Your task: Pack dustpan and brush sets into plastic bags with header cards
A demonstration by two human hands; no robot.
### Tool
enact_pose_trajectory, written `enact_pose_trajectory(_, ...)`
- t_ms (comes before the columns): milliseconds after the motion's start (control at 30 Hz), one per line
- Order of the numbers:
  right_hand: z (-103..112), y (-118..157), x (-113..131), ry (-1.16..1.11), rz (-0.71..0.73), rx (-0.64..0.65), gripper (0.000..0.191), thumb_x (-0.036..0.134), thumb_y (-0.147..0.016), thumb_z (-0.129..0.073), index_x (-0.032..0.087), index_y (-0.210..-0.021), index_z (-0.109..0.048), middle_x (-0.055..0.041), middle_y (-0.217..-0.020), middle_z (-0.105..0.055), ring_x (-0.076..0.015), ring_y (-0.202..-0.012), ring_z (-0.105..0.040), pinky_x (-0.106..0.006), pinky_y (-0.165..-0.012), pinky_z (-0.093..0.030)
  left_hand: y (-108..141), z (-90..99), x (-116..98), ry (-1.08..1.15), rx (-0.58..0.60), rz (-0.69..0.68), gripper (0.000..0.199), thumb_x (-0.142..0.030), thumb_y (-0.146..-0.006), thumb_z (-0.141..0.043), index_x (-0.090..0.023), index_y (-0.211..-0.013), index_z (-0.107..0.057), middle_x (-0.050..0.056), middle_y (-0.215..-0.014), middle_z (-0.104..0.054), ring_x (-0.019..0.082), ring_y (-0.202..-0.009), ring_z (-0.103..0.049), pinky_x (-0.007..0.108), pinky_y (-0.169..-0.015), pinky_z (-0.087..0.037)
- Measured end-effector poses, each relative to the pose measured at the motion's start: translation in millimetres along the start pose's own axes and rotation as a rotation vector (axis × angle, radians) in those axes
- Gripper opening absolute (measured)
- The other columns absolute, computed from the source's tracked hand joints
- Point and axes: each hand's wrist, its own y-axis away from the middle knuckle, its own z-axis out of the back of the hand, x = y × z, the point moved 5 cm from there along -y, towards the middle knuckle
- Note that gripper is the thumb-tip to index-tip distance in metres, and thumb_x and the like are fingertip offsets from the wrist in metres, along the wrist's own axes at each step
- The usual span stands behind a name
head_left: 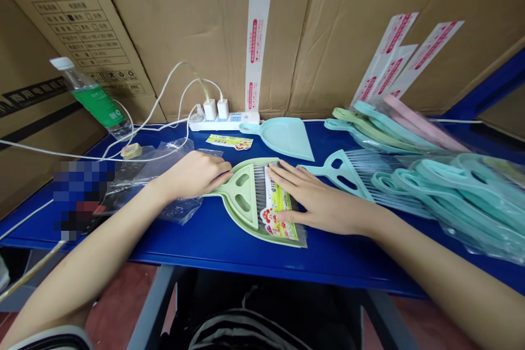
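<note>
A light green hand brush (238,197) lies in a matching light green dustpan (241,228) on the blue table. My left hand (194,176) has its fingers curled over their handles at the left. My right hand (315,197) is spread flat, its fingers resting on a printed label card (283,213) that lies across the grey bristles. Just behind is a light blue dustpan (287,135) with another label card (230,141) beside it. A light blue brush (344,175) lies beyond my right hand, its handle end partly hidden by the fingers.
Bagged dustpan sets (455,197) are heaped at the right, with more bagged sets (394,126) behind. A power strip (225,120) with chargers and white cables stands by the cardboard wall (197,27). A bottle (98,101) leans at left; clear plastic bags (180,210) lie near my left hand.
</note>
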Motion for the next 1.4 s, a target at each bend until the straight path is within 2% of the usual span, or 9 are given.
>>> enact_pose_trajectory(133, -1, -1, -2, 0.028, 0.002, -0.006, 0.091, 0.074, -0.089, -0.029, 0.015, -0.156, -0.010, -0.0116, -0.161, -0.007, -0.0316, -0.146, 0.003, -0.058, -0.118, -0.009, 0, 0.7, 0, 0.004, -0.006, -0.005, 0.040, -0.030, -0.100, -0.030, -0.017, -0.078, -0.061, 0.002, -0.068, -0.065, 0.015, -0.057, -0.060, 0.026, -0.054, -0.041)
enact_pose_trajectory(267, 4, -3, -4, 0.084, 0.027, -0.118, 0.081, 0.068, -0.093, -0.026, 0.017, -0.155, -0.021, -0.0108, -0.161, -0.017, -0.0326, -0.147, -0.003, -0.059, -0.117, -0.014, 0, 0.3, 0, 0.002, -0.003, -0.002, 0.038, -0.029, -0.100, -0.031, -0.017, -0.079, -0.061, 0.003, -0.069, -0.066, 0.015, -0.057, -0.061, 0.026, -0.054, -0.041)
enact_pose_trajectory(433, 15, -2, -7, 0.188, 0.050, -0.245, 0.066, 0.061, -0.095, -0.029, 0.021, -0.145, -0.045, -0.0126, -0.151, -0.042, -0.0353, -0.140, -0.032, -0.060, -0.110, -0.033, 0, -0.2, -1, 0.003, 0.002, -0.002, 0.037, -0.029, -0.100, -0.032, -0.016, -0.078, -0.060, 0.003, -0.069, -0.065, 0.015, -0.057, -0.061, 0.027, -0.054, -0.040)
enact_pose_trajectory(533, 17, -2, -7, 0.238, 0.070, -0.257, 0.060, 0.054, -0.097, -0.033, 0.017, -0.140, -0.051, -0.0148, -0.147, -0.048, -0.0357, -0.132, -0.041, -0.060, -0.105, -0.038, 1, -0.3, -1, -0.001, 0.001, 0.001, 0.036, -0.028, -0.099, -0.033, -0.017, -0.077, -0.059, 0.002, -0.067, -0.064, 0.015, -0.056, -0.060, 0.026, -0.053, -0.039)
enact_pose_trajectory(600, 17, -2, -7, 0.251, 0.081, -0.265, 0.058, 0.051, -0.097, -0.034, 0.015, -0.139, -0.052, -0.0155, -0.145, -0.049, -0.0353, -0.131, -0.042, -0.059, -0.105, -0.039, 1, -0.7, -1, -0.003, 0.001, 0.005, 0.036, -0.028, -0.099, -0.033, -0.017, -0.076, -0.058, 0.002, -0.066, -0.064, 0.015, -0.055, -0.059, 0.026, -0.053, -0.039)
enact_pose_trajectory(733, 16, -2, -7, 0.255, 0.110, -0.283, 0.056, 0.052, -0.097, -0.034, 0.020, -0.139, -0.052, -0.0140, -0.142, -0.053, -0.0337, -0.132, -0.042, -0.059, -0.104, -0.039, 0, -2.0, 0, -0.001, -0.003, 0.009, 0.036, -0.028, -0.099, -0.032, -0.017, -0.077, -0.058, 0.002, -0.066, -0.064, 0.015, -0.054, -0.059, 0.026, -0.052, -0.038)
enact_pose_trajectory(933, 14, -3, -8, 0.262, 0.093, -0.248, 0.058, 0.052, -0.097, -0.033, 0.017, -0.139, -0.052, -0.0152, -0.142, -0.053, -0.0335, -0.133, -0.043, -0.058, -0.105, -0.039, 0, -3.4, 0, 0.013, 0.012, 0.014, 0.036, -0.028, -0.099, -0.031, -0.017, -0.080, -0.059, 0.003, -0.068, -0.066, 0.015, -0.056, -0.060, 0.027, -0.053, -0.039)
enact_pose_trajectory(1100, 15, -2, -6, 0.259, 0.099, -0.254, 0.055, 0.051, -0.098, -0.033, 0.021, -0.141, -0.051, -0.0134, -0.141, -0.054, -0.0321, -0.130, -0.047, -0.057, -0.105, -0.040, 0, -3.4, 0, 0.010, 0.008, 0.016, 0.037, -0.028, -0.099, -0.029, -0.017, -0.079, -0.058, 0.002, -0.067, -0.064, 0.014, -0.054, -0.059, 0.026, -0.052, -0.038)
enact_pose_trajectory(1400, 16, -2, -3, 0.229, 0.081, -0.229, 0.058, 0.049, -0.097, -0.032, 0.018, -0.146, -0.042, -0.0137, -0.148, -0.046, -0.0327, -0.130, -0.047, -0.054, -0.105, -0.040, 0, -4.7, -1, 0.002, 0.010, 0.015, 0.037, -0.028, -0.099, -0.028, -0.017, -0.078, -0.057, 0.002, -0.065, -0.063, 0.014, -0.053, -0.058, 0.026, -0.051, -0.037)
